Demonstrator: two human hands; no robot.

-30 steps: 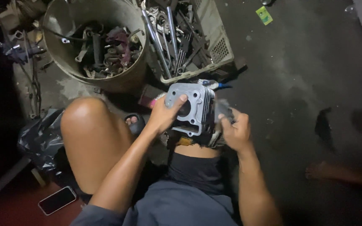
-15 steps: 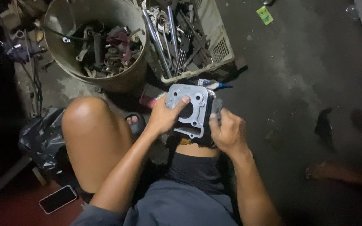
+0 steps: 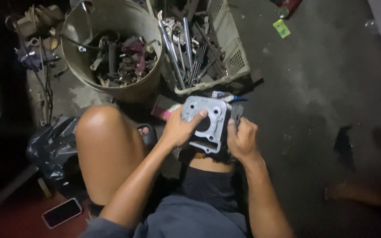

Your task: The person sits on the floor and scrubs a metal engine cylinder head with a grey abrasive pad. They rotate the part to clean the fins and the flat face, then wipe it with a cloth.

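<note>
The person sat low on the dark floor point(image 3: 314, 88), knees bent, with a grey metal engine cylinder point(image 3: 208, 121) held up between both hands just above the right knee. The left hand point(image 3: 179, 130) was closed on the near left side of the cylinder, its thumb laid across the flat face toward the round bore. The right hand point(image 3: 242, 140) was wrapped around the finned right side, fingers curled over the edge (whether it also held something small against the fins, I could not tell). So the cylinder sat squarely between the two hands, touching both, its flat gasket face tilted up toward the person's head.

Just beyond it stood a pale plastic crate point(image 3: 237, 61) full of wrenches and long tools, and beside that a round bucket point(image 3: 148, 83) heaped with dirty metal parts. A phone point(image 3: 61, 212) lay face up on the floor by the left thigh, well apart from the hands.
</note>
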